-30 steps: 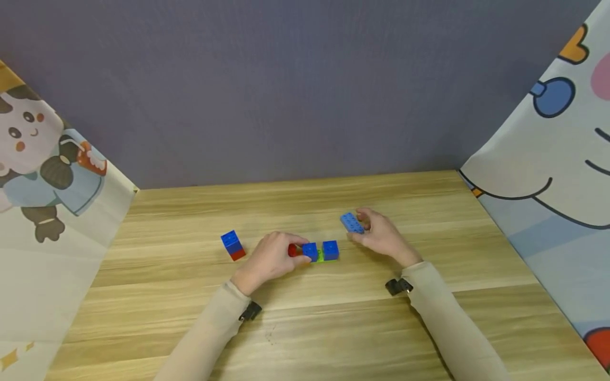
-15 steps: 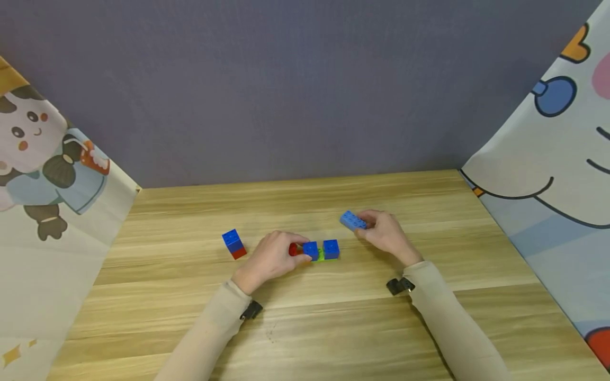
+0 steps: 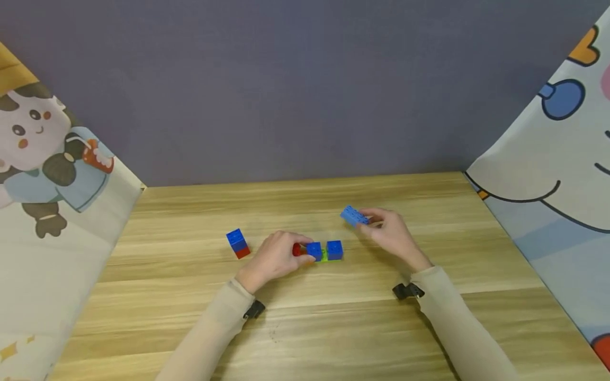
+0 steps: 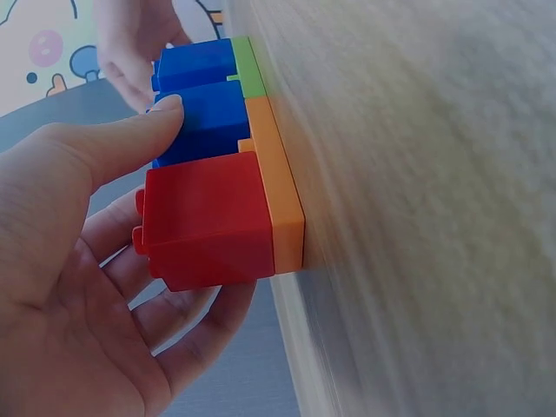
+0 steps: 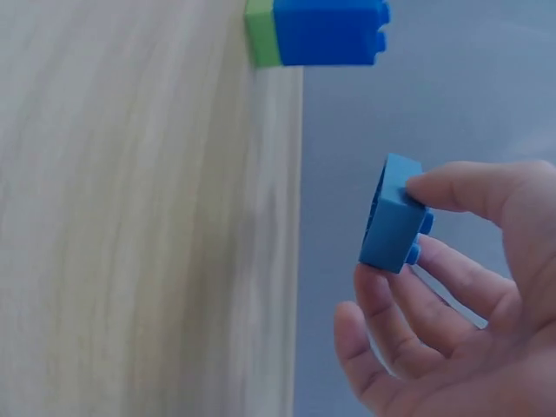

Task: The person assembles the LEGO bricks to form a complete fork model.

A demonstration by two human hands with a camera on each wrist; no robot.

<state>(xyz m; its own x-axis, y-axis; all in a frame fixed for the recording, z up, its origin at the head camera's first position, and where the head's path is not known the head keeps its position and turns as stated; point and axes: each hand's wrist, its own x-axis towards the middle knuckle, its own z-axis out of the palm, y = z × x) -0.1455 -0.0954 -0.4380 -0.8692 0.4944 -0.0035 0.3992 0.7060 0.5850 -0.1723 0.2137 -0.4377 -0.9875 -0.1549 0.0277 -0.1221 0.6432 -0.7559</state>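
Tilting the lt-blue brick (image 3: 354, 216) in your R hand (image 3: 393, 233), you hold it above the table (image 3: 305, 344), beyond & to the right of the green plate (image 4: 251, 68) (ref. pt.). Change vs. 1 s ago: lt-blue brick goes from approx. flat, studs up, to canted, w/ a side face showing more to the head cam. Right wrist view has it clear of the table, R thumb on one side, fingertips on the opp. side, i.e. a pinch. Left of green plate: L hand (image 3: 275, 254) keeps its pos., pinching the mid blue brick (image 4: 213, 122) btw thumb & index; other L fingers curl behind the red brick (image 4: 208, 221), contact unclear. Red brick sits on the orange plate (image 4: 278, 187), which meets green plate's left end; end blue brick (image 4: 198, 64) sits on green plate itself. Well left of green plate: blue-on-red stack (image 3: 238, 243), untouched. Meaning (judgement): lt-blue brick is in hand but unjoined; L hand prob. steadies mid blue brick meanwhile.
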